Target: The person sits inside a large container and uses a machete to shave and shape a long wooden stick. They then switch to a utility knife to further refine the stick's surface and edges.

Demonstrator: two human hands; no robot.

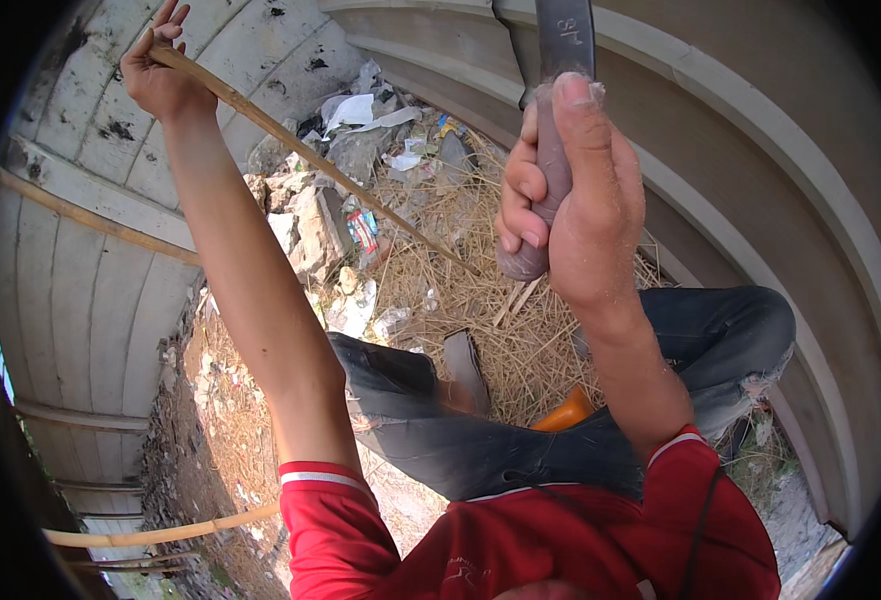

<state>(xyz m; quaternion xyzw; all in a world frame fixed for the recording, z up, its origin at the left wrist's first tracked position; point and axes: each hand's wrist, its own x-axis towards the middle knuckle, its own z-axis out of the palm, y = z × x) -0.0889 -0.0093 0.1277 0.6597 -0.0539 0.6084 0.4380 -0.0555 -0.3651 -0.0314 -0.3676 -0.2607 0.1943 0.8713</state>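
My left hand [171,82] is raised at the upper left, holding a long thin wooden stick [306,150] near its upper end, some fingertips lifted. The stick slants down to the right, and its lower tip is over the dry straw. My right hand [591,190] is wrapped around the thick, rounded brownish handle of a large knife [567,40], thumb along the top of the grip. Its dark flat blade points upward and runs out of the picture at the top. Blade and stick are apart.
Straw [531,350] and wood shavings cover the ground between my bent legs. Rocks [311,230] and litter lie beyond. A curved ribbed panel [761,130] rises close on the right, a pale panelled wall [91,260] on the left. An orange object [566,410] lies by my leg.
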